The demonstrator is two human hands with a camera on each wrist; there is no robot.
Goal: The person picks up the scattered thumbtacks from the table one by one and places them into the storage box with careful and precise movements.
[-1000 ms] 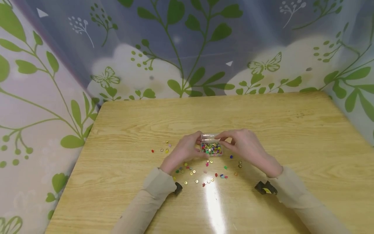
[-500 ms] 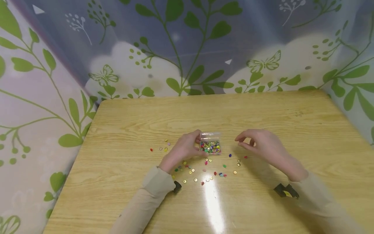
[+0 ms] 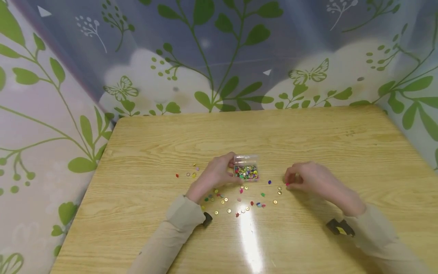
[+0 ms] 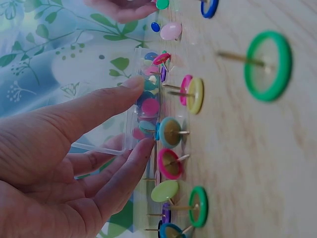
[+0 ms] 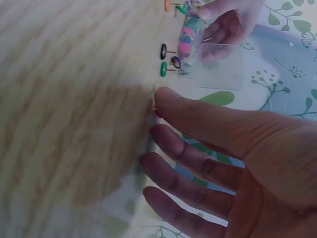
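In the head view my left hand (image 3: 216,172) holds a small clear plastic box (image 3: 246,159) steady on the table, thumb at its front and fingers at its left side. Its hinged lid stands up at the back, and many colourful thumbtacks (image 3: 247,172) fill it. The left wrist view shows the thumb (image 4: 111,101) against the box wall. To the right of the box, my right hand (image 3: 313,184) pinches a pink thumbtack (image 3: 287,184) at the tabletop between thumb and index finger. In the right wrist view the thumb mostly hides that tack (image 5: 158,112), while the other fingers spread loosely.
Loose thumbtacks lie scattered on the wooden table (image 3: 154,228), many in front of the box, such as a blue one (image 3: 269,182) and a green one (image 3: 263,194). Several more lie left of my left hand, including a red one (image 3: 177,176). A leaf-patterned curtain (image 3: 239,57) hangs behind.
My right hand has left the box lid, moved right and come down onto the pink thumbtack. The left hand stays at the box.
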